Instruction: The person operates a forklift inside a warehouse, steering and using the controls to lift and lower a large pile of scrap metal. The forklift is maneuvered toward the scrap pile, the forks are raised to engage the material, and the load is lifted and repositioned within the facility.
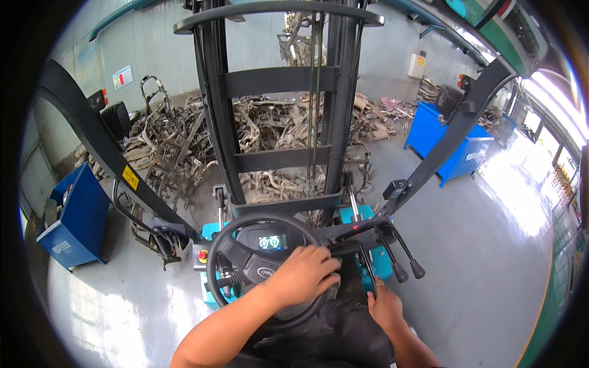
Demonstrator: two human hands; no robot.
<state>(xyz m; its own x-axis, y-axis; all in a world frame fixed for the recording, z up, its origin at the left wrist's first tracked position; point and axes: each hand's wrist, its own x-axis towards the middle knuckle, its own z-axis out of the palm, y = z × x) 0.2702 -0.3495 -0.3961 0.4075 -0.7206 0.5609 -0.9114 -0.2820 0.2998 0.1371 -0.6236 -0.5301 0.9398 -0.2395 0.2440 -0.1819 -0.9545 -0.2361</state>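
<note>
I sit at the controls of a forklift. My left hand (304,273) reaches across the black steering wheel (215,260), its fingers curled over the right side of the rim. Lower and to the right, my right hand (385,305) is closed around the end of a control lever (366,262), whose knob is hidden in the grip. Two more black-knobbed levers (418,268) stand just right of it, untouched. Behind the wheel a small display (270,241) is lit. A red emergency button (203,256) sits left of the wheel.
The black mast (279,82) rises straight ahead. Beyond it, scrap metal parts (172,144) are heaped against the wall. One blue bin (80,214) stands at the left, another blue bin (469,153) at the right. Grey floor (472,245) stretches along the right side.
</note>
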